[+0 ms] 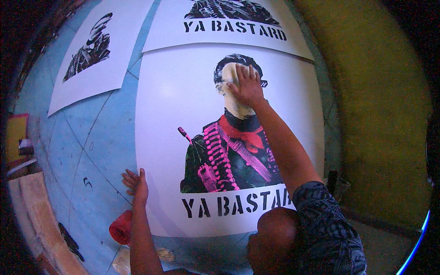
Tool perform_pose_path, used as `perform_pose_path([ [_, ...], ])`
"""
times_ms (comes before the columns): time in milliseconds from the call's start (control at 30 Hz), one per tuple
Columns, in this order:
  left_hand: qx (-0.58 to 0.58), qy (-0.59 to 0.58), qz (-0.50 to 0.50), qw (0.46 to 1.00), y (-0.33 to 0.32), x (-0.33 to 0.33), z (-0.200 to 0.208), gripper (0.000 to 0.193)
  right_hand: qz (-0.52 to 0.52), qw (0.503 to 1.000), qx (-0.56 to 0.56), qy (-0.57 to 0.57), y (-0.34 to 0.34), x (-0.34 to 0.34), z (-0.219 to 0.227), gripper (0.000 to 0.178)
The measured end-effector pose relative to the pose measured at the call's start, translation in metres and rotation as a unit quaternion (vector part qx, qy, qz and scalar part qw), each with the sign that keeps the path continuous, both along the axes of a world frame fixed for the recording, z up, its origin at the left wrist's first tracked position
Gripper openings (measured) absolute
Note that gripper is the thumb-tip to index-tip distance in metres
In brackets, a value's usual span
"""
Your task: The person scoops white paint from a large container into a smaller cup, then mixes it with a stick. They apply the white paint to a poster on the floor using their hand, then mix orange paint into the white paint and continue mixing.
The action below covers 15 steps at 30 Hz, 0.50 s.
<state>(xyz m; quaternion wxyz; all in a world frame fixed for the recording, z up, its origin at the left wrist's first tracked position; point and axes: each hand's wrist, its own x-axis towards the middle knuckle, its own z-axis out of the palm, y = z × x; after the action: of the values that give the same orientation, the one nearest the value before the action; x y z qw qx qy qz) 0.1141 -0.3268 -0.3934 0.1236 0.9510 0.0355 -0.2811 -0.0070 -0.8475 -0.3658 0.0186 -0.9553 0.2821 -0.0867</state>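
Observation:
A large white poster [160,105] lies flat on a blue surface. Printed on it is a black half-length figure with a red neckerchief and pink bandoliers, above a row of bold black letters. My right hand [249,87] rests on the head area of the printed figure, palm down with fingers stretched out, covering part of it. At the poster's left edge is my left hand [136,187], its fingers spread and nothing in it. Whether it touches the surface, I cannot tell. Next to my left forearm sits a red rounded object [121,228], partly hidden by the arm.
Beyond the poster lies a second white print [169,34], edge to edge or slightly overlapping. Another print [119,59] lies at the far left. The blue surface [87,133] shows dark lines. Wooden boards [43,220] are at the lower left; a yellowish area [385,114] runs along the right.

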Motion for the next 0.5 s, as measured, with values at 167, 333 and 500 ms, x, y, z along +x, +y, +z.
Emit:
perform_pose_path([
  [167,-0.009,-0.008,-0.002,1.000,-0.007,-0.004,0.011,0.094,0.027,0.999,0.011,-0.030,0.008,0.003,-0.004,0.083],
  [333,-0.011,-0.004,-0.009,1.000,-0.002,-0.003,0.010,0.094,0.034,0.998,0.025,-0.037,0.022,0.006,-0.003,0.083],
  [500,-0.021,-0.007,0.002,1.000,-0.004,-0.003,0.010,0.094,-0.073,0.996,0.023,-0.051,0.003,-0.016,-0.002,0.084],
])
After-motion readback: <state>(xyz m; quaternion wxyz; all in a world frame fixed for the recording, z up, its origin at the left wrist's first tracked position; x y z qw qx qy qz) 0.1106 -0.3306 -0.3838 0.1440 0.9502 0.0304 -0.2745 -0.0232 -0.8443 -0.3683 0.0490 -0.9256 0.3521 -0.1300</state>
